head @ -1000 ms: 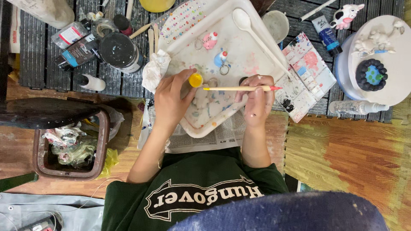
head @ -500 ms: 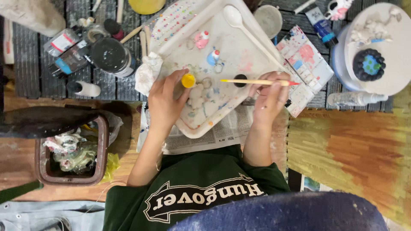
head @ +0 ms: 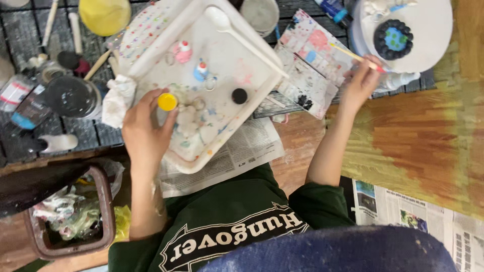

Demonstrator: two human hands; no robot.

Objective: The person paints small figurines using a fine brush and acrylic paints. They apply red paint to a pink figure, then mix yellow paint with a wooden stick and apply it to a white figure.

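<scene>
My left hand [head: 145, 135] grips a small yellow-capped paint bottle [head: 167, 102] over the near left part of a paint-stained white tray [head: 252, 70]. My right hand [head: 361, 84] is off to the right of the tray and holds a thin paintbrush [head: 353, 55]. The brush lies at the edge of a white round stand [head: 433, 30] that bears a dark blue and green painted piece [head: 393, 39]. In the tray lie a white spoon [head: 237, 32], a black cap [head: 239, 95], a pink-topped bottle [head: 182, 50] and a blue one [head: 200, 70].
A paint-smeared sheet [head: 315, 55] lies between tray and stand. Newspaper [head: 242, 151] sticks out under the tray. Jars, tubes and brushes crowd the dark slatted surface at left, with a black-lidded jar [head: 73, 95] and a yellow bowl [head: 104, 15]. A brown bin [head: 103, 201] of rubbish sits at lower left.
My right hand has carried the paintbrush from over the tray out to the right, up to the white round stand. My left hand has kept the yellow-capped bottle in place.
</scene>
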